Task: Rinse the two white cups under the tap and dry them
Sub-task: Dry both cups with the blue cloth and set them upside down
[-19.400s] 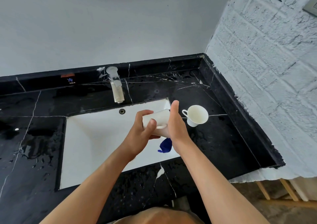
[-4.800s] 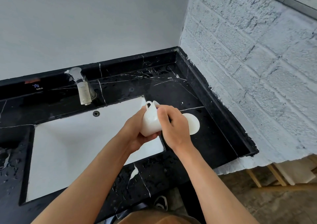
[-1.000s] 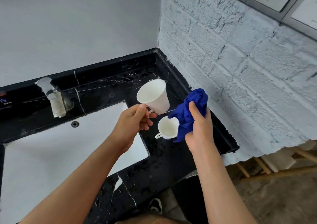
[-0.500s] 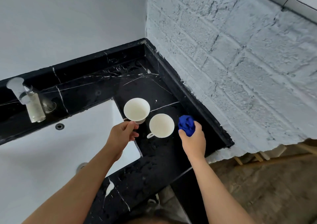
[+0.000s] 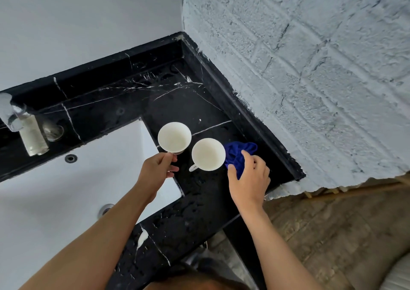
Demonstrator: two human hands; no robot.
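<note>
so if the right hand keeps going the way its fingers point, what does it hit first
The blue cloth, which the right hand already touches. Past it along the same line comes bare black counter, then the back ledge. The right cup sits just left of that line, though depth is hard to judge.

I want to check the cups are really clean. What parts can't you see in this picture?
From the head view:
- Handle of the left cup: covered by the left hand.
- Both cups' undersides, including the right cup: they face away.
- Part of the blue cloth: under the right hand.
- Tap: blurred.
</note>
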